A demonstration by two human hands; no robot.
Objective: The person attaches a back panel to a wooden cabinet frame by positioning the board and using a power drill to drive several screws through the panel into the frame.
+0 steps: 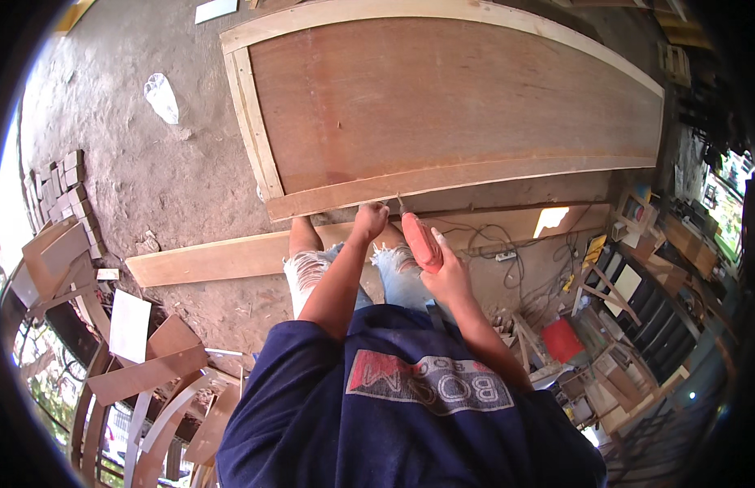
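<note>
A large wooden panel (467,93), framed with pale wood strips, lies in front of me like a door. My right hand (449,281) is wrapped round a red power tool (422,242) that looks like a drill. Its thin tip reaches the panel's near frame strip (475,172). Just left of that tip, my left hand (372,220) is closed at the near edge of the strip. Whatever its fingers pinch is too small to make out. Beneath my hands, a long plywood board (215,257) runs across the ground, passing by my legs.
Dark cables and a white socket block (505,256) lie on the ground to the right. Cut boards and curved pieces (150,366) crowd the lower left, with stacked bricks (64,191) beyond. Scrap wood and a red piece (563,340) clutter the right. A clear plastic bag (161,98) sits far left.
</note>
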